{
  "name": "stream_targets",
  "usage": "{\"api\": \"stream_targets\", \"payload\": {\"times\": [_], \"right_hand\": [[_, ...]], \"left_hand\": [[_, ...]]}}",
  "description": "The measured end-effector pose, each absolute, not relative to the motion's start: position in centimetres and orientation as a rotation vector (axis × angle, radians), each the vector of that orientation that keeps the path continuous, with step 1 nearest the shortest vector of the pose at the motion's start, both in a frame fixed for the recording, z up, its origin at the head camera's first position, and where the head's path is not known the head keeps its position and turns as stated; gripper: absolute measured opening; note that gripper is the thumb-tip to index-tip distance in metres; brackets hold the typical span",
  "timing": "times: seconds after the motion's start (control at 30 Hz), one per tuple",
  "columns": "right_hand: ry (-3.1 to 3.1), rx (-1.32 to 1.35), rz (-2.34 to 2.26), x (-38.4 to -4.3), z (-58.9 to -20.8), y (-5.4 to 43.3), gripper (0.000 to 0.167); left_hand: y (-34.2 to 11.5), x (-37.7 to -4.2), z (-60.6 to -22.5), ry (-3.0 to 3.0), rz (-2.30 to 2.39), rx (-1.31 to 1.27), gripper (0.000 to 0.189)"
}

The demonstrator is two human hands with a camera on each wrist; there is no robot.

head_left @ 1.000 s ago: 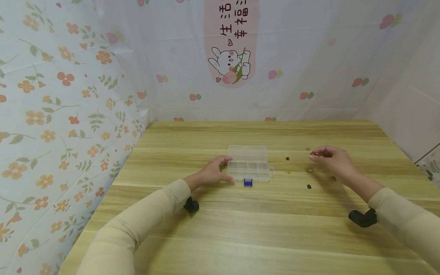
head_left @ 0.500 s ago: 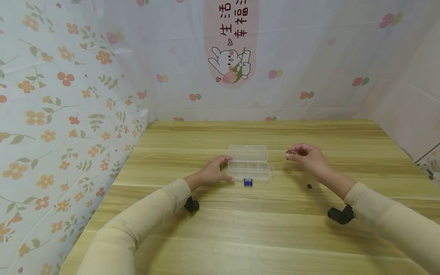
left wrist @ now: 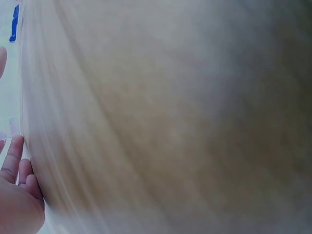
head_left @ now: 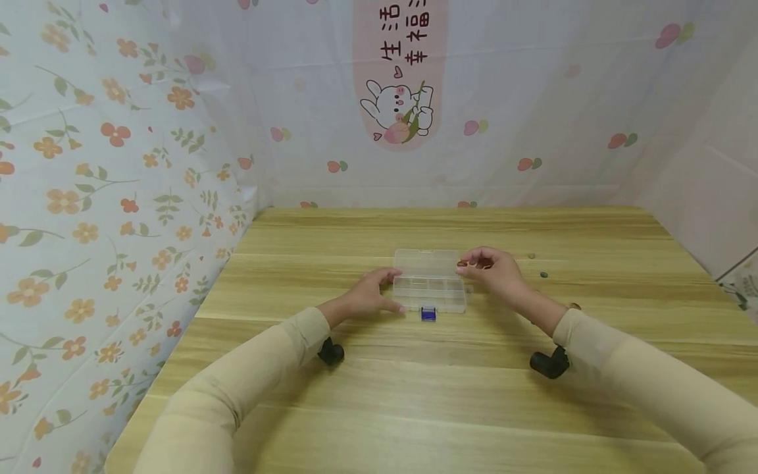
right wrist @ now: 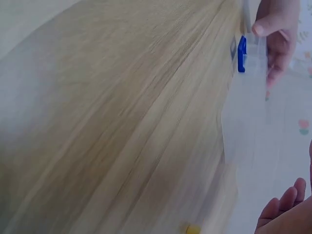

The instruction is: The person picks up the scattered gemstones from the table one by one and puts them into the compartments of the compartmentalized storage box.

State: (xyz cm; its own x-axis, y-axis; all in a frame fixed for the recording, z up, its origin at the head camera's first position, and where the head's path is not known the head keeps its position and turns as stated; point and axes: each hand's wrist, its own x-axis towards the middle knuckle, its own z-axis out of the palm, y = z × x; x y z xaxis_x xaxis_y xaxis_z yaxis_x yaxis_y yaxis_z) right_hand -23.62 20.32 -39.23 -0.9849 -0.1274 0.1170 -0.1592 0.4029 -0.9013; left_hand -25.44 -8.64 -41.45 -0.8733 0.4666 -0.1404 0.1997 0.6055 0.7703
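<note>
A clear plastic compartment box [head_left: 441, 304] lies on the table with its lid [head_left: 423, 261] folded back and a blue latch [head_left: 428, 314] at its front. My left hand [head_left: 368, 296] holds the box's left end, thumb at the front corner and fingers at the back. My right hand [head_left: 497, 273] pinches a small reddish-brown stone-like piece [head_left: 462, 264] over the lid's right edge. In the right wrist view the left hand [right wrist: 277, 36] grips the box beyond the latch, while the fingers [right wrist: 287, 200] of my right hand show at lower right; what they pinch is hidden there.
Several small stone-like pieces lie right of the box, including a green one [head_left: 543, 274], a pale one [head_left: 531, 255] and a brown one [head_left: 574, 305]. A yellow piece [right wrist: 193, 228] shows in the right wrist view. Patterned cloth [head_left: 509, 99] hangs behind the wooden table [head_left: 379, 395].
My right hand has carried the reddish-brown piece leftward from the scattered pieces to the box's lid. My left hand has stayed at the box's left end.
</note>
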Motion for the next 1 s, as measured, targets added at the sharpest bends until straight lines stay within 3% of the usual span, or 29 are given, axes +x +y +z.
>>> {"api": "stream_targets", "payload": {"times": [0.5,0.67,1.0], "right_hand": [[-2.607,0.631,1.560,-24.5,-38.6,16.2,0.016],[-2.618,0.686,1.531,-26.2,-40.2,15.9,0.011],[-2.672,0.746,1.478,-27.2,-40.7,14.2,0.015]], "left_hand": [[-8.6,-25.7,-41.6,2.455,1.198,0.554,0.083],[-8.7,-25.8,-41.7,2.476,1.167,0.550,0.082],[-8.8,-25.7,-41.5,2.446,1.176,0.551,0.083]]}}
